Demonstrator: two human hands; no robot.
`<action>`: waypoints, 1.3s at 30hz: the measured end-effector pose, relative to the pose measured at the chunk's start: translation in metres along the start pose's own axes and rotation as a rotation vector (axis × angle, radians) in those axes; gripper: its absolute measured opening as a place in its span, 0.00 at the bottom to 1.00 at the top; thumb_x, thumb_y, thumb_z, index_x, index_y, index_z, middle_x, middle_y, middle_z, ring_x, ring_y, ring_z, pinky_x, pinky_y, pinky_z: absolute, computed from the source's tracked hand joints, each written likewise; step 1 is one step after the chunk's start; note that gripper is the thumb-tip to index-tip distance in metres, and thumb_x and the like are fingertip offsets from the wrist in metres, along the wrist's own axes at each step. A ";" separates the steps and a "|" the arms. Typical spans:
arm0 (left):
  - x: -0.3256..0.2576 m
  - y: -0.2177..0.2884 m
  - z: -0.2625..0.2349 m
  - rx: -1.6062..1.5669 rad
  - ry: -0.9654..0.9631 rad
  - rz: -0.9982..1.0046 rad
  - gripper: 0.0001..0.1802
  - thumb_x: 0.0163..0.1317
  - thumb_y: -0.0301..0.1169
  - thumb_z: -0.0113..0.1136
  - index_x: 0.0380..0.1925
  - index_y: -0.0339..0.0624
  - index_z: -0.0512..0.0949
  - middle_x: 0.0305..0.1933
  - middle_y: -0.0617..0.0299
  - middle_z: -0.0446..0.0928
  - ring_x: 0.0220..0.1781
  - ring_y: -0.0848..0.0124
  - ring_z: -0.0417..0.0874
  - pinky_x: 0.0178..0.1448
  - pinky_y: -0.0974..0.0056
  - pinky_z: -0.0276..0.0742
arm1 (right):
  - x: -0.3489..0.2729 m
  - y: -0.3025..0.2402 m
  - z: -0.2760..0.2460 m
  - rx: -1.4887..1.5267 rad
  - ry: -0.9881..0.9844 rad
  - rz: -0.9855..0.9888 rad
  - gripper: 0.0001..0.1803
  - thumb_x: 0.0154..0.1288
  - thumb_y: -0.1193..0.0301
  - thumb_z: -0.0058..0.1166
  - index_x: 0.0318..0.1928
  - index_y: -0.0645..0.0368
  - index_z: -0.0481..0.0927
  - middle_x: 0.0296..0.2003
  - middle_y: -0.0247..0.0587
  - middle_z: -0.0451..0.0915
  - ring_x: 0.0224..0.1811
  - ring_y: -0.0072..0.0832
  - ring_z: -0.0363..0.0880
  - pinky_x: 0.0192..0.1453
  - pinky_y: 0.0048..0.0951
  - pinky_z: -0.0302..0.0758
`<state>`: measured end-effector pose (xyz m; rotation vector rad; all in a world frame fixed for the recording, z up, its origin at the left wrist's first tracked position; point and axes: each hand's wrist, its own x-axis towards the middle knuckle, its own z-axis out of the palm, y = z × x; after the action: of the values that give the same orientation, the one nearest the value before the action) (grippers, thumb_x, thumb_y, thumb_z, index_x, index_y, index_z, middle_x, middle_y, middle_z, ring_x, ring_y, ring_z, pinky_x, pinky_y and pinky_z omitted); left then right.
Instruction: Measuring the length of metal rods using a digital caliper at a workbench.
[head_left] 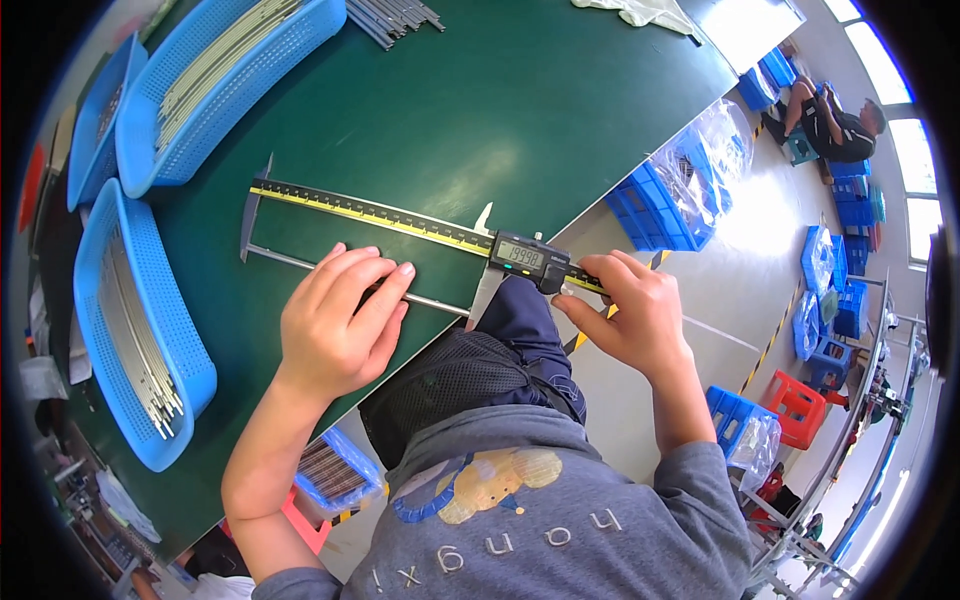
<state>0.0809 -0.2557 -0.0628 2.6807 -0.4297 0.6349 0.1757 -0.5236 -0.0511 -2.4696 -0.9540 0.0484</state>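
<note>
A long digital caliper [390, 218] with a black and yellow scale lies slantwise above the green table, its display box to the right. Between its jaws runs a thin metal rod [437, 303], one end at the left jaw and the other at the right jaw. My left hand [345, 310] is closed around the rod near its middle, with the fingers hiding part of it. At the caliper's right end, my right hand [628, 305] grips the beam beside the display, thumb below and fingers above.
Blue perforated baskets [205, 375] with long thin rods stand along the left of the green table [520, 110]. Dark rods [392, 18] and a white glove [640, 10] lie at the far side. Beyond the right edge are blue crates [655, 205], a red stool [797, 408] and a seated person [830, 125].
</note>
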 end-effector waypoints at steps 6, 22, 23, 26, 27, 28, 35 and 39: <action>0.000 -0.002 -0.001 -0.027 0.005 -0.031 0.17 0.42 0.25 0.64 0.37 0.41 0.81 0.37 0.59 0.77 0.42 0.60 0.80 0.48 0.55 0.78 | 0.000 0.000 0.002 0.029 0.008 0.012 0.20 0.50 0.55 0.64 0.33 0.57 0.78 0.25 0.37 0.77 0.20 0.37 0.76 0.22 0.33 0.70; 0.091 -0.062 -0.073 0.218 0.435 0.077 0.11 0.45 0.18 0.61 0.30 0.38 0.76 0.34 0.60 0.77 0.27 0.65 0.80 0.28 0.68 0.75 | 0.043 0.012 -0.001 0.050 -0.078 -0.090 0.14 0.47 0.65 0.65 0.29 0.60 0.76 0.18 0.39 0.71 0.18 0.31 0.73 0.22 0.29 0.67; 0.099 -0.082 -0.077 0.292 0.432 0.016 0.06 0.48 0.20 0.58 0.28 0.40 0.75 0.33 0.60 0.75 0.29 0.60 0.79 0.29 0.63 0.74 | 0.047 0.009 -0.001 0.065 -0.098 -0.095 0.15 0.47 0.65 0.66 0.28 0.60 0.75 0.18 0.39 0.71 0.17 0.32 0.71 0.21 0.29 0.66; 0.109 -0.156 -0.070 0.380 0.333 -0.181 0.04 0.52 0.24 0.54 0.29 0.42 0.76 0.35 0.57 0.75 0.33 0.53 0.78 0.33 0.54 0.74 | 0.048 0.004 -0.005 0.070 -0.077 -0.131 0.16 0.47 0.62 0.66 0.27 0.60 0.74 0.16 0.41 0.70 0.15 0.36 0.69 0.20 0.33 0.64; 0.113 -0.177 -0.058 0.423 0.280 -0.239 0.06 0.49 0.24 0.55 0.30 0.42 0.76 0.34 0.56 0.74 0.33 0.52 0.78 0.34 0.53 0.74 | 0.047 0.006 -0.006 0.061 -0.053 -0.144 0.16 0.47 0.63 0.66 0.27 0.60 0.74 0.16 0.42 0.70 0.15 0.37 0.69 0.20 0.33 0.64; 0.115 -0.189 -0.047 0.398 0.242 -0.323 0.05 0.48 0.25 0.56 0.27 0.43 0.76 0.34 0.55 0.73 0.33 0.52 0.77 0.35 0.50 0.73 | 0.044 0.012 -0.004 0.075 -0.050 -0.140 0.16 0.46 0.65 0.66 0.27 0.61 0.74 0.16 0.44 0.70 0.15 0.38 0.68 0.20 0.33 0.63; 0.090 -0.182 -0.058 0.190 0.218 -0.727 0.07 0.52 0.34 0.59 0.25 0.44 0.82 0.30 0.55 0.80 0.36 0.55 0.81 0.39 0.53 0.75 | 0.040 0.020 -0.008 0.069 -0.116 -0.054 0.16 0.45 0.66 0.67 0.26 0.63 0.75 0.16 0.43 0.70 0.16 0.36 0.69 0.21 0.32 0.64; 0.026 -0.172 -0.121 0.403 0.299 -0.856 0.07 0.52 0.32 0.57 0.27 0.42 0.80 0.33 0.53 0.79 0.38 0.55 0.80 0.41 0.53 0.75 | 0.042 0.020 -0.011 0.099 -0.054 -0.126 0.14 0.46 0.70 0.64 0.24 0.64 0.72 0.13 0.42 0.66 0.15 0.30 0.64 0.21 0.32 0.60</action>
<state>0.1213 -0.0590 0.0058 2.6728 0.9658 0.8643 0.2219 -0.5144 -0.0452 -2.3241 -1.1019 0.1180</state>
